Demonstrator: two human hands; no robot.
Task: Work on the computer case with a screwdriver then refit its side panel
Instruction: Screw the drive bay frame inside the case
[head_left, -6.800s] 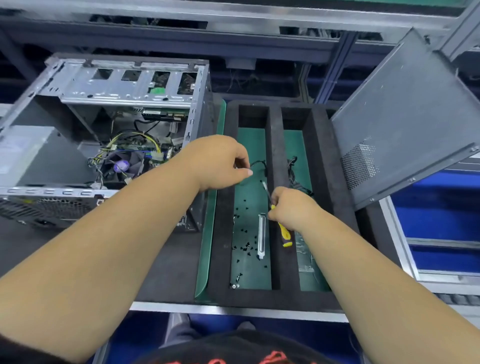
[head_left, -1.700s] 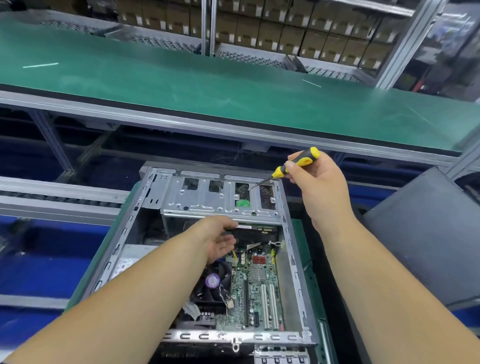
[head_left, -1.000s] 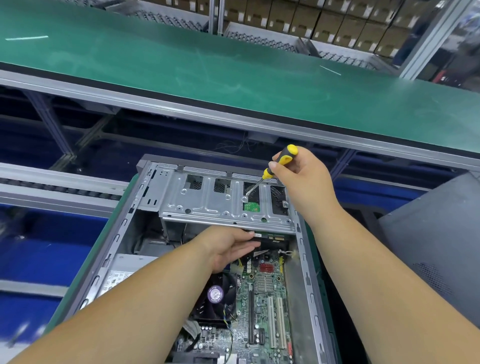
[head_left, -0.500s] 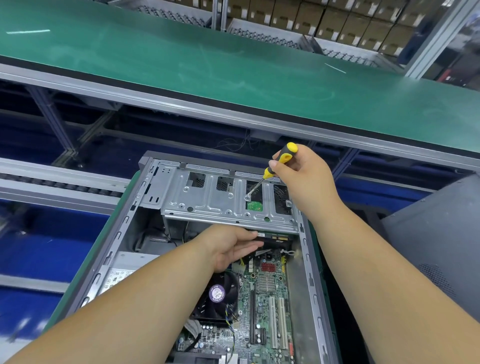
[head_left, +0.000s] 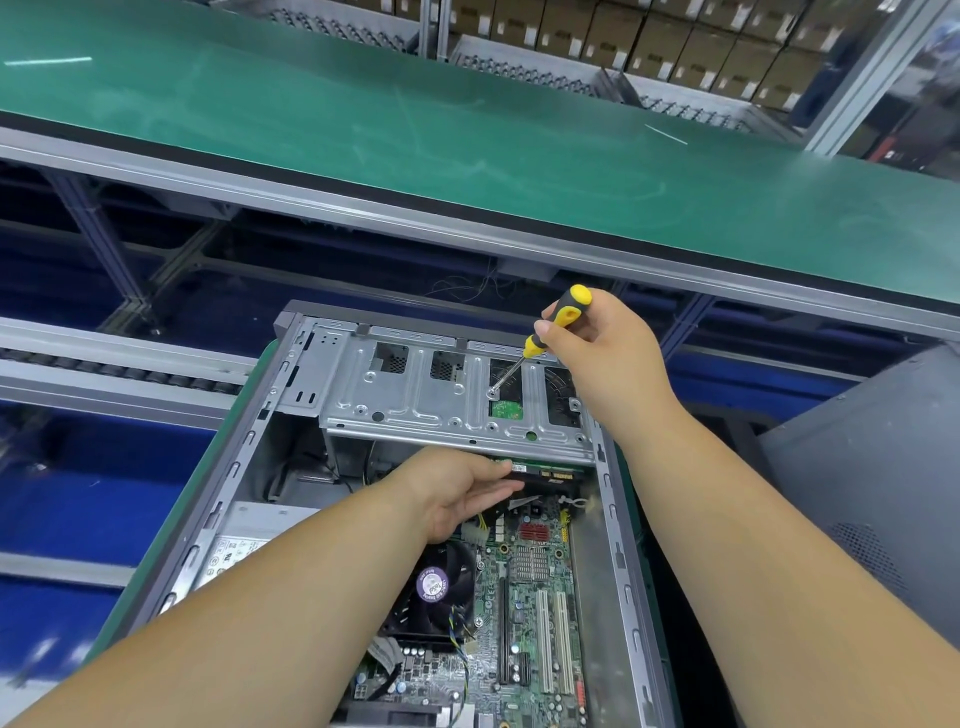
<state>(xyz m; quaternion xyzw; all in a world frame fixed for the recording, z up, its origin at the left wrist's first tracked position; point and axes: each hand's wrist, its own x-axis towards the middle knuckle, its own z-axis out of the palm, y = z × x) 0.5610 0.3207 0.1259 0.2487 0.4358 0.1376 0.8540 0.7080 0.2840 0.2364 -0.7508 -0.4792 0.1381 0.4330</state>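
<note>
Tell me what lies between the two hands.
Head view: the drive cage lies between the left hand, below, and the right hand, which holds the screwdriver.

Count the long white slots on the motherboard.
2. The left white slot and the right white slot stand side by side, right of the fan. Others may be hidden.

I see the computer case (head_left: 618, 519) lying open, motherboard (head_left: 524, 597) and CPU fan (head_left: 434, 587) exposed. My right hand (head_left: 602, 353) grips the yellow-and-black screwdriver (head_left: 545, 332), its tip set on a screw (head_left: 491, 393) in the metal drive cage (head_left: 415, 400). My left hand (head_left: 457, 491) reaches beneath the cage, fingers extended toward a mounted drive (head_left: 550, 474). The grey side panel (head_left: 872, 483) stands apart at right.
</note>
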